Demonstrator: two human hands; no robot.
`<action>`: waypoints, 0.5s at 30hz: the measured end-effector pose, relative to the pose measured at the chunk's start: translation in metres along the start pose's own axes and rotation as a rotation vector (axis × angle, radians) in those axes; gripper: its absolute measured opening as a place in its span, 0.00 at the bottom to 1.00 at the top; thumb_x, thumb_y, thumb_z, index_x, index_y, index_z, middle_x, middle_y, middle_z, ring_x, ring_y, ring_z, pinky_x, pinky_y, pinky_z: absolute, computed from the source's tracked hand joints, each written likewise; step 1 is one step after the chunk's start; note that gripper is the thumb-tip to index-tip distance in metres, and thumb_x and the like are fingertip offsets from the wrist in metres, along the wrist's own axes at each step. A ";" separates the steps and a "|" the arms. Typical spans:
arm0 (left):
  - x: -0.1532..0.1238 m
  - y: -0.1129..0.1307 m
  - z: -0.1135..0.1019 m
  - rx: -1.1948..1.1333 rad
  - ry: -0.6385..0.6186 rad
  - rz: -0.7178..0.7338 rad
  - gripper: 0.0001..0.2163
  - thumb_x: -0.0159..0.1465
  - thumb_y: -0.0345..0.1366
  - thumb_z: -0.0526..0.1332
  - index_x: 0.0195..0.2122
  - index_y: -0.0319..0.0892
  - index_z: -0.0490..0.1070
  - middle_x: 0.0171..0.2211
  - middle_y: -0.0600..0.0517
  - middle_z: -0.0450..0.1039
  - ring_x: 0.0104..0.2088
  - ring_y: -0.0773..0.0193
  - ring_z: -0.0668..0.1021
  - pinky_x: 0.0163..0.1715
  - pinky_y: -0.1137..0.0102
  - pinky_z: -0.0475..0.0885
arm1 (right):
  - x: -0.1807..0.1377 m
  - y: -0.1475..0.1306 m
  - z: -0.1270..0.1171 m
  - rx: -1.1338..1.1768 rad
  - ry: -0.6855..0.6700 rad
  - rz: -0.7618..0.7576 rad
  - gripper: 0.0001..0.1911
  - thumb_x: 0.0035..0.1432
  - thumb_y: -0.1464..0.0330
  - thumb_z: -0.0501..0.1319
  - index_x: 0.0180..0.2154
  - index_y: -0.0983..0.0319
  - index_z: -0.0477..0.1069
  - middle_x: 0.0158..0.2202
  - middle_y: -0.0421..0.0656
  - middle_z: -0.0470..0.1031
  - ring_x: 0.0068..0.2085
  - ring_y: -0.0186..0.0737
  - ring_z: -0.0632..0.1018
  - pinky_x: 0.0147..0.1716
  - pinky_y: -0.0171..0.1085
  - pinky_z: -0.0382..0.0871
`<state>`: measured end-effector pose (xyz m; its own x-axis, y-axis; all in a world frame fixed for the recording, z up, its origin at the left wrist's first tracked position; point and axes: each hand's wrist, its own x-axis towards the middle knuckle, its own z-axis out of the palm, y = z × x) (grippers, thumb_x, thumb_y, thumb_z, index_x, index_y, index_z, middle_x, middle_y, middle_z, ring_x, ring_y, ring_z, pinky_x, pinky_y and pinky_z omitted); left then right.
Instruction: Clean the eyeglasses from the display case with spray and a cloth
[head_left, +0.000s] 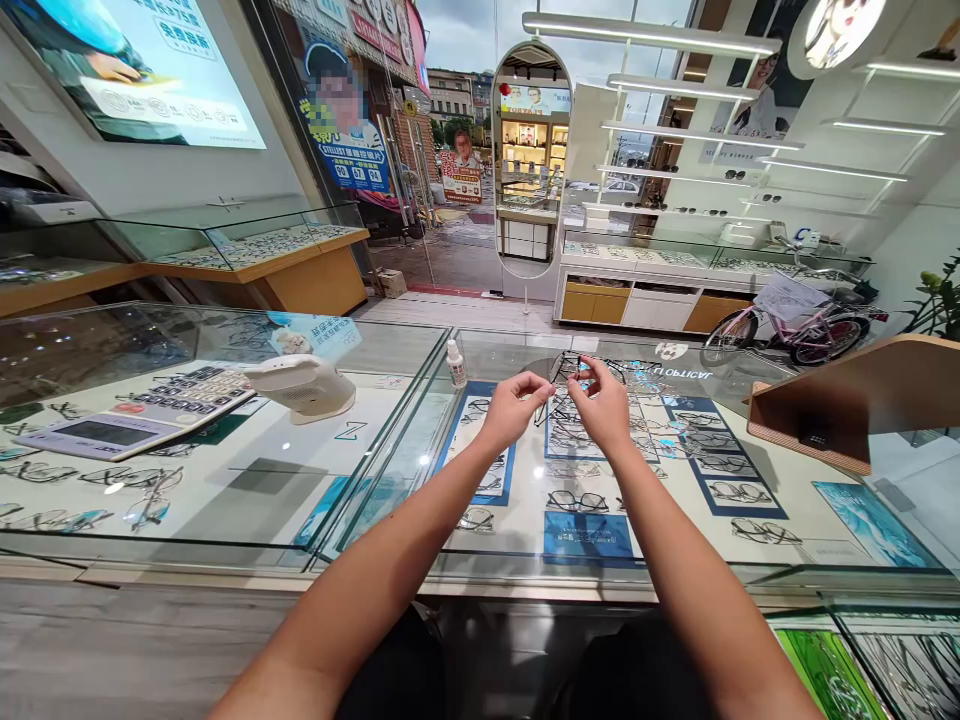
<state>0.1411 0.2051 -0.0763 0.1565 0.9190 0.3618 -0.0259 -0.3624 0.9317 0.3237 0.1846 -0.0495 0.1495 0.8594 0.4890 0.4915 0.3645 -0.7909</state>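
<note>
Over the glass display case (517, 560), I hold a pair of dark-framed eyeglasses (567, 367) in front of me. My left hand (516, 408) is closed, its thumb and forefinger pinched at the left side of the frame. On the other side, my right hand (602, 408) pinches the frame between thumb and fingers. The thin frame blends with the spectacles beneath the glass, so its exact outline is hard to make out. Just left of my left hand stands a small white bottle (456, 364) on the glass.
A large calculator (142, 415) and a white scanner-like device (304, 385) rest on the left case. To the right is a brown wooden stand (810, 425). Beyond the counter are an oval mirror (532, 160), a pink bicycle (795, 320) and another display counter (285, 270).
</note>
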 end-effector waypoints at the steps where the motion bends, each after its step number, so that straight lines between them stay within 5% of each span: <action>1: 0.000 0.000 0.000 0.002 0.011 0.000 0.18 0.63 0.53 0.72 0.36 0.42 0.81 0.36 0.48 0.81 0.38 0.60 0.79 0.44 0.63 0.76 | 0.000 0.000 0.000 0.000 -0.004 0.001 0.27 0.61 0.58 0.63 0.59 0.58 0.75 0.44 0.45 0.86 0.31 0.43 0.77 0.41 0.44 0.72; 15: -0.004 0.005 0.007 -0.029 -0.028 -0.020 0.18 0.62 0.53 0.73 0.35 0.41 0.79 0.35 0.48 0.80 0.37 0.61 0.78 0.44 0.63 0.76 | 0.002 0.004 0.000 -0.036 0.005 0.061 0.29 0.56 0.63 0.60 0.60 0.59 0.76 0.45 0.44 0.87 0.33 0.45 0.80 0.45 0.46 0.74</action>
<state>0.1470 0.1985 -0.0731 0.1851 0.9212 0.3422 -0.0506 -0.3388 0.9395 0.3261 0.1875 -0.0520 0.1841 0.8777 0.4425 0.5120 0.2986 -0.8054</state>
